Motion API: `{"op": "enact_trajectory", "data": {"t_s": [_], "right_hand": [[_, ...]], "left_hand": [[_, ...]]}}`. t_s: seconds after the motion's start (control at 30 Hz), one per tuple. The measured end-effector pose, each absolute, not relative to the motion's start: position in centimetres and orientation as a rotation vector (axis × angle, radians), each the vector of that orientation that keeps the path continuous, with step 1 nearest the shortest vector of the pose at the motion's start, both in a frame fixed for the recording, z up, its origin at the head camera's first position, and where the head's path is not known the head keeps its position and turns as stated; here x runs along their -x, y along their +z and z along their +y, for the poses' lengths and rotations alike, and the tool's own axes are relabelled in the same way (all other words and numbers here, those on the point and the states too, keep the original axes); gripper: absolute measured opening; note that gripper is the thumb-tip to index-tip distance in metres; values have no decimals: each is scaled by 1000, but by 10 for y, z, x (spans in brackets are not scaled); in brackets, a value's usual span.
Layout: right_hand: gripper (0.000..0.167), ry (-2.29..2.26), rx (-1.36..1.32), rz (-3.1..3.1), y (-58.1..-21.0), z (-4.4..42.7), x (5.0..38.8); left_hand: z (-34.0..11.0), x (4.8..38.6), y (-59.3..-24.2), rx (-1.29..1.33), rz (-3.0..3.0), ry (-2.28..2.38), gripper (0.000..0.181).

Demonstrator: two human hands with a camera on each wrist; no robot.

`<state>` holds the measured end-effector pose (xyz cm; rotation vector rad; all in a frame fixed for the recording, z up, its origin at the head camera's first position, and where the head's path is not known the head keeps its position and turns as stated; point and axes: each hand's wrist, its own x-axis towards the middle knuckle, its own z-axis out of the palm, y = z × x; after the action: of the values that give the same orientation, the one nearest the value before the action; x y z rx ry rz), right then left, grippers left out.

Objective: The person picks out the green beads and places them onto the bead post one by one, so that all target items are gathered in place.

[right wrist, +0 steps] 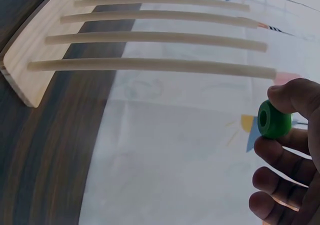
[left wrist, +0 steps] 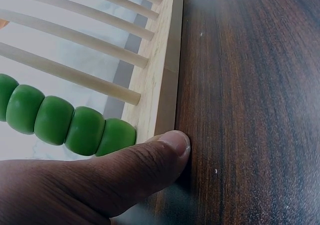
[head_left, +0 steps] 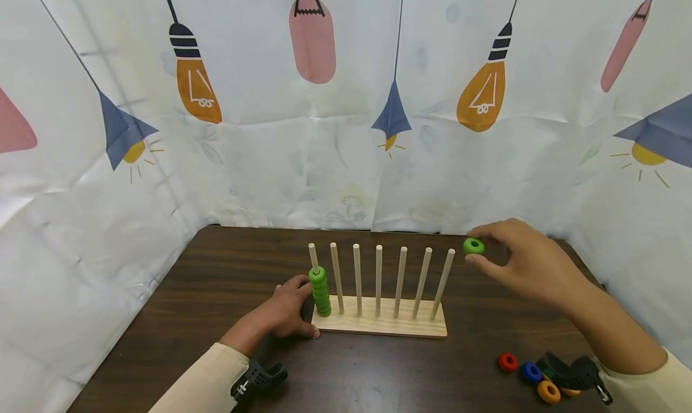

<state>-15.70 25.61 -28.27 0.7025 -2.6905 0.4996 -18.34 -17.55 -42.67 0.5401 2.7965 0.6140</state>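
A wooden peg stand with a row of several upright pegs sits on the table. Its leftmost peg carries a stack of green beads, and the other pegs are bare. My left hand holds the left end of the stand; in the left wrist view its thumb presses the front edge of the base, while the other fingers are hidden. Off the right end, up near peg-top height, my right hand pinches one green bead between thumb and fingertips. That bead is apart from the pegs.
Loose beads lie at the right front of the table: a red one, a blue one and an orange one, with others partly hidden by the right wrist strap. A printed white curtain hangs behind the table.
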Motion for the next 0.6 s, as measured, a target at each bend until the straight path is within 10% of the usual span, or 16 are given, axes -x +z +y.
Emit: {"op": "enact_trajectory", "data": {"t_s": [0.6], "right_hand": [[35,487,-781,-2661,-269,240,158]], "left_hand": [[-176,181,-424,-563,2784,656,85]]}}
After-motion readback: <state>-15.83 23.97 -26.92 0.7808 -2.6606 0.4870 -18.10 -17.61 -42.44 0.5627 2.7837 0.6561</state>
